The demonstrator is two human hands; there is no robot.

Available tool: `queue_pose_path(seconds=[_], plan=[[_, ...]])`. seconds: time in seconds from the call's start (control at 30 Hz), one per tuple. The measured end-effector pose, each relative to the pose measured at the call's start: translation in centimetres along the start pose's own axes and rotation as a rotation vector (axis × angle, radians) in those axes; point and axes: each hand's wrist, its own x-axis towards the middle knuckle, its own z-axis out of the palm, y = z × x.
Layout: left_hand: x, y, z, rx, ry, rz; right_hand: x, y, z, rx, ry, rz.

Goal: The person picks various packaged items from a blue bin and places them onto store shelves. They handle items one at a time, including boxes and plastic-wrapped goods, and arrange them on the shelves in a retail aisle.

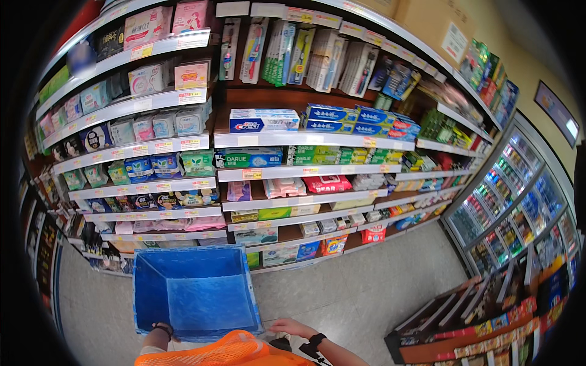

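Note:
A blue plastic crate (213, 297) with nothing in it is in front of me, low in the head view. My left hand (170, 332) is at its near left edge, mostly hidden behind the rim; its grip cannot be made out. To the right of the crate's near right corner is my right hand (286, 326), apart from the rim, palm down with fingers slightly bent and nothing seen in it. A dark band is on each wrist. My orange mesh vest (229, 350) covers the bottom edge.
Shelves (316, 141) of toothpaste, toothbrushes and sanitary pads stand ahead. Glass-door drink coolers (508, 201) are at the right. A low snack rack (425, 352) stands at the lower right. Grey floor tiles (366, 293) lie between. Cardboard boxes (425, 23) sit on top of the shelves.

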Motion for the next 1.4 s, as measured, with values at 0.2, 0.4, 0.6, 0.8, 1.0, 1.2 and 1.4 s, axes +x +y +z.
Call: queue_pose_path(seconds=[0.2, 0.4, 0.6, 0.8, 1.0, 1.2, 1.4], plan=[[2.7, 13.5, -8.0, -0.329, 0.264, 0.465, -2.0, 17.5, -10.2, 0.003, 0.44, 0.203], [4.7, 27.9, -11.6, -0.518, 0.523, 0.317, -8.0, 29.3, -15.6, 0.144, 0.349, 0.838], [5.9, 30.3, -11.2, -0.612, 0.533, 0.145, -6.1, 23.9, -24.9, 0.396, 0.487, 0.707], [9.4, 29.3, -12.9, -0.936, 0.048, 0.093, 5.6, 10.7, -37.9, 0.057, 0.158, 0.084], [11.3, 29.4, -11.7, -0.859, 0.102, -0.001, 14.5, -12.5, -37.9, -0.285, 0.123, -0.459], [8.7, 31.6, -12.8, -0.858, 0.155, -0.291, 19.5, -22.5, -33.0, -0.201, 0.024, -0.602], [4.1, 34.2, -15.0, -0.958, 0.264, -0.439, 23.7, -24.8, -30.4, -0.076, 0.287, -0.476]])
